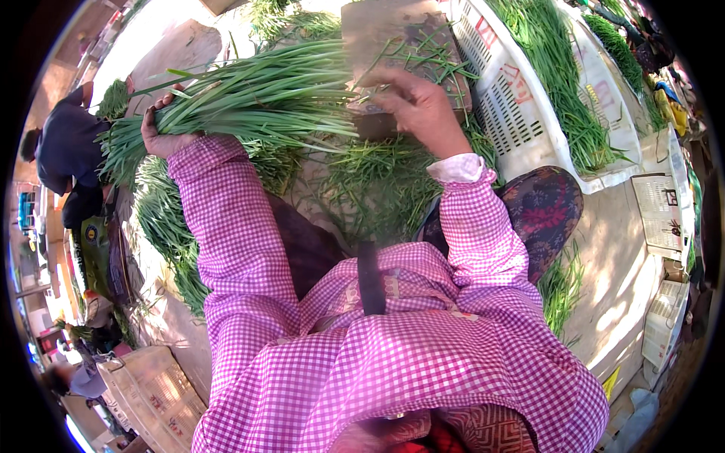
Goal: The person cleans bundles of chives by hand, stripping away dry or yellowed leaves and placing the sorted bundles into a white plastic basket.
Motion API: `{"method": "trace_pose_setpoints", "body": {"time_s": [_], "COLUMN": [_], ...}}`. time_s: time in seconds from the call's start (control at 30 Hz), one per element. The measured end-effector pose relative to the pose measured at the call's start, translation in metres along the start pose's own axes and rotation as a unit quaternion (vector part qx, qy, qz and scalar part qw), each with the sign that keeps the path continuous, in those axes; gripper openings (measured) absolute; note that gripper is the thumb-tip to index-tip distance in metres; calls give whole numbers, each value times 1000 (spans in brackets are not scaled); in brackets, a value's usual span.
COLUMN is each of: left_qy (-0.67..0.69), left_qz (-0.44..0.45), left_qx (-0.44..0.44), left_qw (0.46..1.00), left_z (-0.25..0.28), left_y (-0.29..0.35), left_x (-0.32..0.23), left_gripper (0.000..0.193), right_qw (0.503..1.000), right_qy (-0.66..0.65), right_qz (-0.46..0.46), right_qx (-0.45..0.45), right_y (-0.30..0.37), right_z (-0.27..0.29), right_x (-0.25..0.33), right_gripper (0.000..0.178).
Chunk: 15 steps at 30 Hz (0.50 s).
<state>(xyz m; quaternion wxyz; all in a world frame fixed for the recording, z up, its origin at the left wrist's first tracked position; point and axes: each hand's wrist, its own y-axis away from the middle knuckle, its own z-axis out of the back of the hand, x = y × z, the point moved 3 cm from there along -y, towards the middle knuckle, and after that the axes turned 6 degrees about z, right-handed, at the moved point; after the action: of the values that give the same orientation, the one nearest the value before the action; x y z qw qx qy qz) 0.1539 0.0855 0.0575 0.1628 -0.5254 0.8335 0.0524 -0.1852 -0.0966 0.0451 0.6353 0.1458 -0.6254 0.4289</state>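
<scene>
Green stalk bundle (257, 94) lies left-to-right, right end beside the brown block (377, 23). We note left hand (165, 140) wrapped around its left part; right hand (419, 106) nearer the right end, fingers blurred: we cannot tell whether they pinch anything.

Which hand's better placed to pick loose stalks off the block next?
Right, probably: the right hand is at the block, close to the loose stalks. The left hand is farther off and occupied, holding the green bundle.
</scene>
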Motion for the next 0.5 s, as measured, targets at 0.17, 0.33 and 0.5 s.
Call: {"method": "trace_pose_setpoints", "body": {"time_s": [0.17,0.33,0.5], "left_qy": [-13,-10,10], "left_qz": [8,1,-14], "left_qx": [12,10,1], "left_qw": [1000,1000,1000], "left_z": [-7,-4,-2], "left_y": [4,3,1], "left_x": [6,3,-2], "left_gripper": [10,10,10], "right_qw": [972,990,970], "right_qy": [188,-142,-234], "right_qz": [141,-5,23], "right_qx": [11,15,-64], "right_y": [7,7,-2], "right_z": [-41,-13,40], "right_x": [-7,9,-20], "right_gripper": [20,15,25]}}
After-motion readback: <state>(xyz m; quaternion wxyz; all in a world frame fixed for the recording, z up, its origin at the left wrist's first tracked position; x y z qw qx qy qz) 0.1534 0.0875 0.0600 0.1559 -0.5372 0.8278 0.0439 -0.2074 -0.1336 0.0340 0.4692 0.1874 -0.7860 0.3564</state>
